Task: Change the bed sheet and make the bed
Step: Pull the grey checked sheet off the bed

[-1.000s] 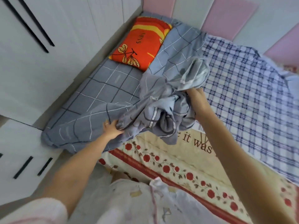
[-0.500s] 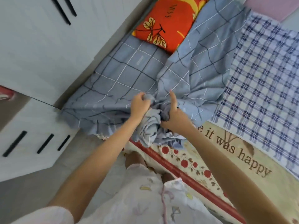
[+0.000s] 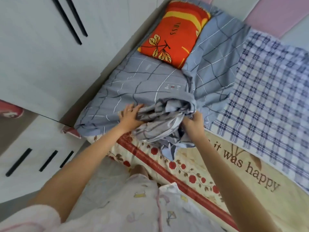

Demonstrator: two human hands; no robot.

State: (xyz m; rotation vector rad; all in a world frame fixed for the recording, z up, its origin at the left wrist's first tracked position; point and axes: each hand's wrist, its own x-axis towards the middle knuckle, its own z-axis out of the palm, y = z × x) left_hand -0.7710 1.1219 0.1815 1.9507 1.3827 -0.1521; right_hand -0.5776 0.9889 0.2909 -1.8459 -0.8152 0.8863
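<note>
The bunched grey sheet (image 3: 164,119) sits between the hands: left hand (image 3: 132,114) presses it, right hand (image 3: 194,124) grips it.

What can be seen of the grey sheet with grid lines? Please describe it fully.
The grey sheet is soft-looking cloth with thin dark and white grid lines. Its left part lies flat beside the wardrobe; its middle is gathered into a crumpled bunch at the bed's near edge. The left hand presses on the bunch, the right hand grips it. An orange pillow lies at its far end.
</note>
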